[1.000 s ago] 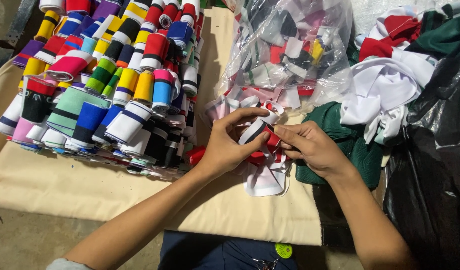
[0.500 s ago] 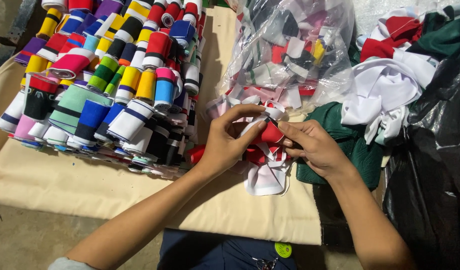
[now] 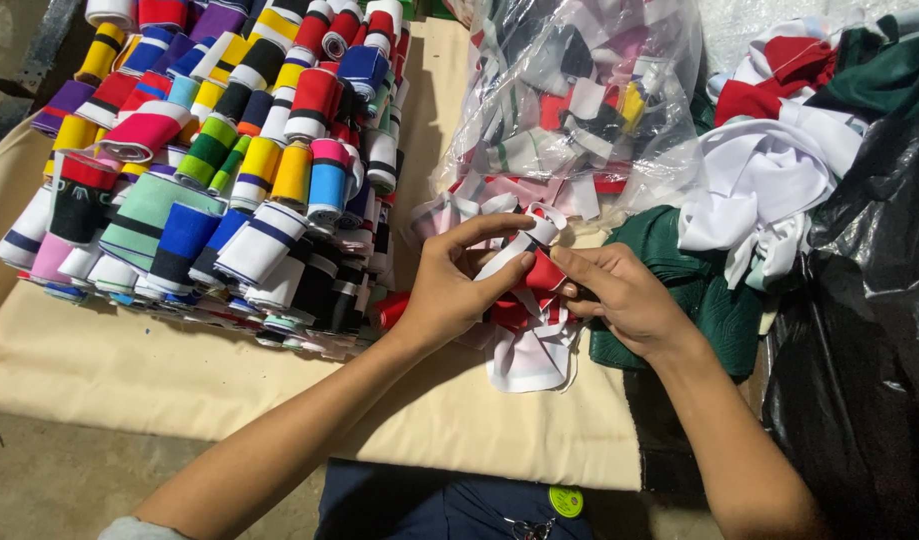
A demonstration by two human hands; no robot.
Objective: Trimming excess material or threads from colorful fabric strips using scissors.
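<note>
Seen from above, two bare hands meet over a beige cloth (image 3: 129, 370) spread on a table. The left hand (image 3: 454, 285) curls around a small roll (image 3: 524, 258) of red and white ribbed fabric, thumb and fingers pinching it. The right hand (image 3: 624, 300) pinches the roll's red side from the other side, fingertips touching it. The roll's long axis runs diagonally, its open white end pointing up and to the right, away from the person. A loose white and red tail hangs below it onto the cloth. To the left lies a packed stack of coloured rolls (image 3: 219, 150). Behind the hands sits a clear bag (image 3: 579, 100) of fabric pieces, with a white fabric heap (image 3: 769, 190) and green fabric (image 3: 679, 270) at right.
</note>
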